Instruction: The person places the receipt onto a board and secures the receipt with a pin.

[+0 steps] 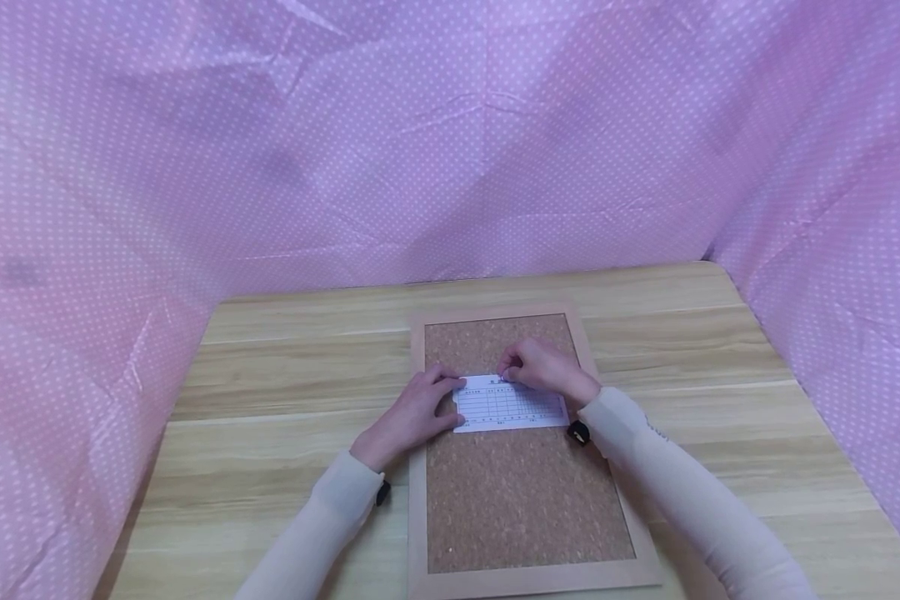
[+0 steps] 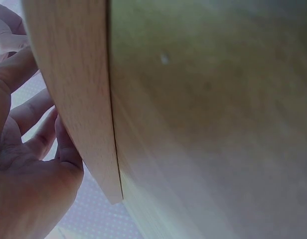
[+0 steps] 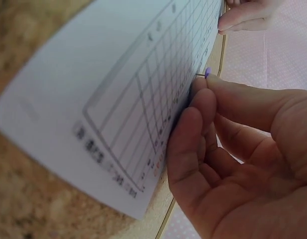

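A white printed form [image 1: 506, 406] with a ruled grid lies across the cork board [image 1: 521, 500]. My left hand [image 1: 412, 412] rests at its left end, thumb and fingers spread along that edge to hold it down. At the form's top edge, my right hand [image 1: 542, 367] pinches a purple thumbtack [image 3: 208, 72] between thumb and forefinger. In the right wrist view the tack's thin metal point meets the paper near its upper border; how deep it sits I cannot tell. The form's right end curls up off the cork there.
A pale wooden frame [image 1: 417, 517] borders the cork board, which lies on a wood-grain table [image 1: 270, 400]. Pink polka-dot cloth [image 1: 450, 142] hangs behind and at both sides. A black wrist device [image 1: 579, 432] shows under the right cuff.
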`<move>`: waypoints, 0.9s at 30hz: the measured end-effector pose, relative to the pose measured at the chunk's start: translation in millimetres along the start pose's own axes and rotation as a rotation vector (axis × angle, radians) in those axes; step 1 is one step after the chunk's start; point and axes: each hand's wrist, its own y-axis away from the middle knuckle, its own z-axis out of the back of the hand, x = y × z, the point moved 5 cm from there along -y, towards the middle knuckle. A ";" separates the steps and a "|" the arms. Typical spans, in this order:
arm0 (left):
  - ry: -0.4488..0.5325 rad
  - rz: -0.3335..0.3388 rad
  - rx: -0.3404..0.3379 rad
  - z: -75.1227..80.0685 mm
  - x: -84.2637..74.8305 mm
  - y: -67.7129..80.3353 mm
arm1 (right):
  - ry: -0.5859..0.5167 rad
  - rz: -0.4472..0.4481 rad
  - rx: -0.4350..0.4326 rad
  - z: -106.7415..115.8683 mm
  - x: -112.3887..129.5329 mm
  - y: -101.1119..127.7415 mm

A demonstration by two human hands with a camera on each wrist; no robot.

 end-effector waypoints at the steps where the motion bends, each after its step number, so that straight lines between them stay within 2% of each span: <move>1: 0.003 -0.001 -0.001 0.0 0.1 0.0 | 0.002 0.002 -0.004 0.1 0.1 0.2; 12: 0.004 -0.006 -0.001 0.2 -0.3 0.9 | 0.027 0.006 -0.031 -0.7 -2.4 -1.3; 27: -0.001 -0.011 0.007 2.6 1.8 -2.1 | 0.007 -0.024 -0.034 1.3 0.7 -0.5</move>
